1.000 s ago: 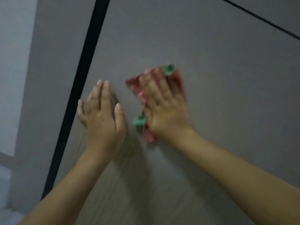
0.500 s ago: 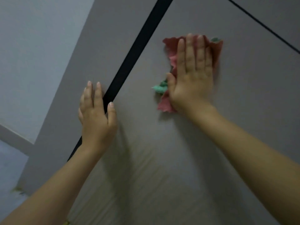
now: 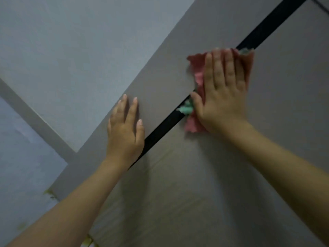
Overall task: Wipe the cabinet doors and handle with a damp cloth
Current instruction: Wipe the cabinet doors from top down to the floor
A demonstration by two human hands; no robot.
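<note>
You are pressing your right hand [image 3: 223,90] flat, fingers straight and together, on the pink and green cloth [image 3: 195,75] in the upper right of the frame, over the black strip [image 3: 160,131] between the grey cabinet doors [image 3: 204,184]. Your left hand [image 3: 125,130] is resting open near the centre, palm on the left door [image 3: 160,82], holding nothing. Both forearms are reaching up from the bottom edge.

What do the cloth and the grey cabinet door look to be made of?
Cloth: soft pink fabric with green trim, likely microfibre; its edges crumple and ruffle.
Cabinet door: smooth matte grey panel, probably laminate or painted board; flat with a soft sheen, though blur leaves this open.
</note>
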